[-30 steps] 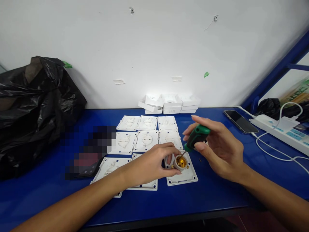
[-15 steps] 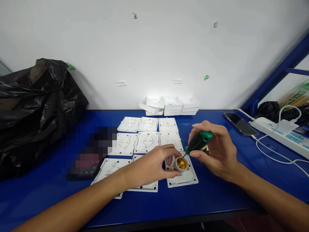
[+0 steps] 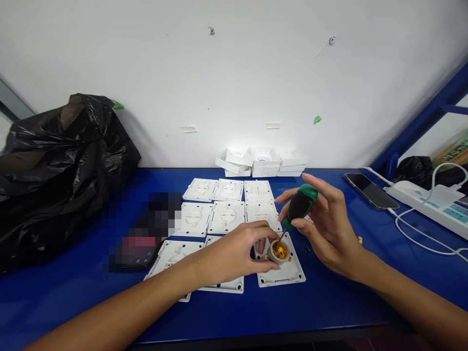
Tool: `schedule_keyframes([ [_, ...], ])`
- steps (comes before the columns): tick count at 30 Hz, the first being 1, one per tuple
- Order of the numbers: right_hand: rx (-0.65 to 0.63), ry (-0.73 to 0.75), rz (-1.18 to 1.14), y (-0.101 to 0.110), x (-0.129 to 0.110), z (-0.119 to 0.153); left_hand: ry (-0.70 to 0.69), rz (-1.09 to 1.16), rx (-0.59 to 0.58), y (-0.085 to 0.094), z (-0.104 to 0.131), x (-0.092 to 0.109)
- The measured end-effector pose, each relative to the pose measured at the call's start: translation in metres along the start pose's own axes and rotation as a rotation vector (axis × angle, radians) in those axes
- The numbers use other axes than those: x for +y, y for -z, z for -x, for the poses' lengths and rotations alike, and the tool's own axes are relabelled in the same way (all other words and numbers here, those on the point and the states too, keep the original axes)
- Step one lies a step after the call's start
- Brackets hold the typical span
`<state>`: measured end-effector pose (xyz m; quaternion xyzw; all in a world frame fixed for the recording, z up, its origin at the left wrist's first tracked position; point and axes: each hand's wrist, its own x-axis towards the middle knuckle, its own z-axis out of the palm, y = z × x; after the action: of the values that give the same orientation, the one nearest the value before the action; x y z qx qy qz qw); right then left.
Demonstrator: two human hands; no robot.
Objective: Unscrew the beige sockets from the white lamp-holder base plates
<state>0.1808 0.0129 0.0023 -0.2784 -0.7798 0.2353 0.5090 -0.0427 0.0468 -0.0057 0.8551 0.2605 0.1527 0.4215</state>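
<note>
Left hand, one, lower centre of the frame: thumb and fingers closed about a round socket, pale-rimmed with a gold-coloured interior, which we place just right of lower centre. Beneath the socket, one white plate, square, with small gold-coloured parts beside the ring.

Right hand, one, right of centre: narrowed on a screwdriver, green and black, its handle between thumb and fingers. The shaft tilts down to the left, its tip inside the socket — whether it meets a screw, we cannot tell.

Further white plates, eight by our count, in rows across the centre and lower centre, the nearest partly hidden by the left forearm.

White boxes, stacked against the wall, upper centre. Black plastic bag, one, filling the left side; below and right of it, a dark device, partly pixelated.

Phone, one, right of the frame, with a white cable at its lower end; beside it, a white power strip. All the above we record on a blue table.
</note>
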Motion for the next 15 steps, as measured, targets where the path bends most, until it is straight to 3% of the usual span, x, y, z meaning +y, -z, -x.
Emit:
schedule_keyframes([
  [2,-0.011,-0.014,-0.013,0.0002,-0.0001,0.0002,-0.007,0.004,0.000,0.0000,0.0001,-0.0002],
  [6,0.103,0.077,0.105,0.0035,-0.0014,-0.0010,-0.004,0.002,0.003,0.0006,0.0003,0.0007],
  [11,-0.005,-0.119,0.091,0.0057,-0.0027,-0.0010,0.010,0.023,-0.013,0.0021,0.0002,0.0032],
  [15,0.137,0.028,0.148,0.0048,0.0024,0.0010,0.021,0.006,-0.011,0.0032,0.0000,0.0053],
])
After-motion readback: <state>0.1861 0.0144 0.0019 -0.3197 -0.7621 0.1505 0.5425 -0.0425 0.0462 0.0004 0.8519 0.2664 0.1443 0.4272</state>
